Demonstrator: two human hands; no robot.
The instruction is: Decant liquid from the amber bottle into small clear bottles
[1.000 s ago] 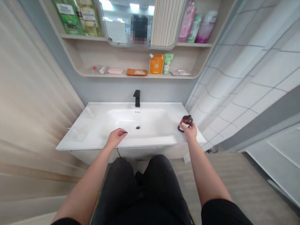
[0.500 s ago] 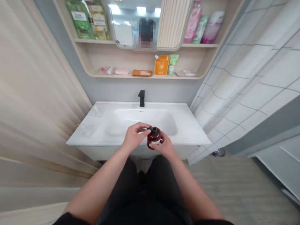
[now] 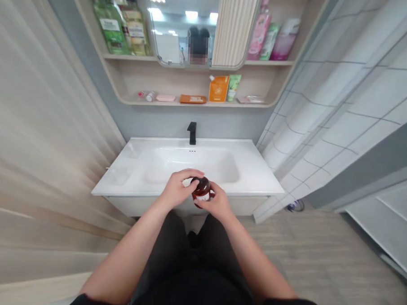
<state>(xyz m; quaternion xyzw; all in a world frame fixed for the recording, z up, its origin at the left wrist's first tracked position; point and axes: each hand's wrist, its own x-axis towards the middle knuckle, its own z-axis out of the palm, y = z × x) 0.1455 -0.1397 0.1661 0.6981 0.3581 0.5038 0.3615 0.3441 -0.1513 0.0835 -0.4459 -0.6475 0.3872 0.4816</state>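
Observation:
A small amber plastic bottle (image 3: 202, 190) with a white label low on its side is held over the front edge of the white sink (image 3: 189, 163), just above my lap. My left hand (image 3: 177, 187) wraps over its top, with the fingers covering the cap. My right hand (image 3: 215, 202) grips the bottle's lower body from the right. Most of the label and the cap are hidden by my fingers.
A black faucet (image 3: 191, 133) rises behind the basin. A wooden shelf (image 3: 199, 103) above holds several toiletries, including an orange pouch (image 3: 219, 88). Higher shelves flank a mirror (image 3: 168, 34). A tiled wall (image 3: 336, 127) stands to the right, and a beige panel (image 3: 50, 119) to the left.
The bottle has dropped slightly and turned in my hands. My left hand has moved from beside its black top to over it, hiding the top.

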